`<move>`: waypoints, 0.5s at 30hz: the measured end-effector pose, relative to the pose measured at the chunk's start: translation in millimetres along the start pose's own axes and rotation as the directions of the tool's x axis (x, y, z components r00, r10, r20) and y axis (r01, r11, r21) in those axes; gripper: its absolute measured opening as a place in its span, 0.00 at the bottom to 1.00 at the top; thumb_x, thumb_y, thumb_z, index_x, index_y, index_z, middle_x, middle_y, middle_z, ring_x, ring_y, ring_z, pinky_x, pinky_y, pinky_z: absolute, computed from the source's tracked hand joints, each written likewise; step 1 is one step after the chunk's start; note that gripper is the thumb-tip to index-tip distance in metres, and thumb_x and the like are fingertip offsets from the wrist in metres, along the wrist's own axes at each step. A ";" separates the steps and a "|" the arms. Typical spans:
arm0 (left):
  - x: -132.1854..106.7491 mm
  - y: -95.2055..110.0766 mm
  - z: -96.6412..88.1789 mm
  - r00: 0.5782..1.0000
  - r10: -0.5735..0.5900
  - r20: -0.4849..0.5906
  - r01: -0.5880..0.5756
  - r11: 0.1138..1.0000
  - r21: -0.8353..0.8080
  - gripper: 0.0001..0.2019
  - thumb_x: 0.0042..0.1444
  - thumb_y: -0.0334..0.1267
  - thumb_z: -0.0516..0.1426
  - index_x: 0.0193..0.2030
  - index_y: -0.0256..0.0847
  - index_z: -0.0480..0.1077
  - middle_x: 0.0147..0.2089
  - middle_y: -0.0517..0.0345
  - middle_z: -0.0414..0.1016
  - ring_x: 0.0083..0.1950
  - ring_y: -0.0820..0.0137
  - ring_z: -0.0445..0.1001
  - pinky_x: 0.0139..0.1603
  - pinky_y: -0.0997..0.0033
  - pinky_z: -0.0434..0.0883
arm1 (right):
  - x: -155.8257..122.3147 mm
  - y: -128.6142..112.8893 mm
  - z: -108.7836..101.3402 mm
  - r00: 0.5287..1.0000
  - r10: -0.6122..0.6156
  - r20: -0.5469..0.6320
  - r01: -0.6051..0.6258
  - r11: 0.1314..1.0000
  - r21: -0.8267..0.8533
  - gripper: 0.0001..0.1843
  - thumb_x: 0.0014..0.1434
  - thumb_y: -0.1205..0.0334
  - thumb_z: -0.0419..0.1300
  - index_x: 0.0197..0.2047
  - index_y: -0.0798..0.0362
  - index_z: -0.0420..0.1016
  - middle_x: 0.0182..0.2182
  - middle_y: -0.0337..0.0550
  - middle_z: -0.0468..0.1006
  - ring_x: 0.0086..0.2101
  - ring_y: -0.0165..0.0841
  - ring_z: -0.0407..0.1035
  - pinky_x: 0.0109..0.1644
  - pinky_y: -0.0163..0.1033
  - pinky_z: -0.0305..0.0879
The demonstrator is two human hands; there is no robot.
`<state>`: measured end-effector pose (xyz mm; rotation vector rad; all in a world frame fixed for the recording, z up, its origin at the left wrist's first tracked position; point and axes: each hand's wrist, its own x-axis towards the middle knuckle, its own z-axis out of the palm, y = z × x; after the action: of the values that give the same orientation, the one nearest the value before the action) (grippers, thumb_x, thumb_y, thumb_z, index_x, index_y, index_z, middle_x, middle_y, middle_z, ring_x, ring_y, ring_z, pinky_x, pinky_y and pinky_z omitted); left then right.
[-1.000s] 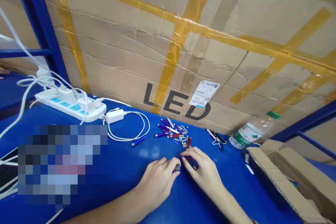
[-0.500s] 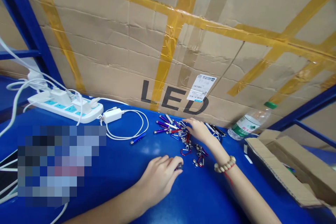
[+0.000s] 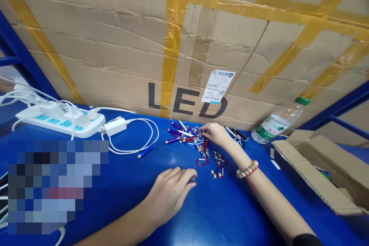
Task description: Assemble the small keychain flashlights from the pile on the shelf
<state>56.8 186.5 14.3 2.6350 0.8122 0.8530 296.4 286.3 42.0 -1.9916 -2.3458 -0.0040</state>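
My left hand (image 3: 170,190) rests on the blue table (image 3: 201,215), fingers curled around a small dark cylindrical piece (image 3: 192,179) at its fingertips. My right hand (image 3: 215,134) reaches far forward into a pile of small keychain flashlights and carabiner clips (image 3: 193,140), its fingertips pinched at something in the pile that I cannot make out. A bead bracelet (image 3: 247,169) circles the right wrist. Loose carabiner clips (image 3: 217,165) lie between the two hands. A single blue flashlight (image 3: 146,150) lies apart to the left.
A large taped cardboard box marked LED (image 3: 184,46) stands behind the table. A white power strip (image 3: 57,121) and a charger with a coiled cable (image 3: 127,132) sit at the left. A water bottle (image 3: 276,125) lies at the right, by an open cardboard box (image 3: 317,173).
My right hand left the spot beside my left hand and reached forward into the pile. The left hand stayed put. The camera tilted slightly, shifting the scene left.
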 end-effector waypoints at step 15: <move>2.8 2.9 -1.2 0.999 0.045 -0.010 -0.044 0.998 0.035 0.08 0.62 0.36 0.45 0.42 0.41 0.62 0.33 0.63 0.72 0.31 0.73 0.70 0.32 0.73 0.64 | -11.1 -11.8 -5.3 0.966 -0.230 0.119 0.189 0.940 0.284 0.35 0.46 0.53 0.65 0.56 0.55 0.62 0.49 0.51 0.65 0.47 0.38 0.63 0.51 0.42 0.60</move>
<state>59.2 185.8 17.7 2.6906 0.7808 0.8732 286.8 273.2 47.3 -1.6616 -2.4787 0.4476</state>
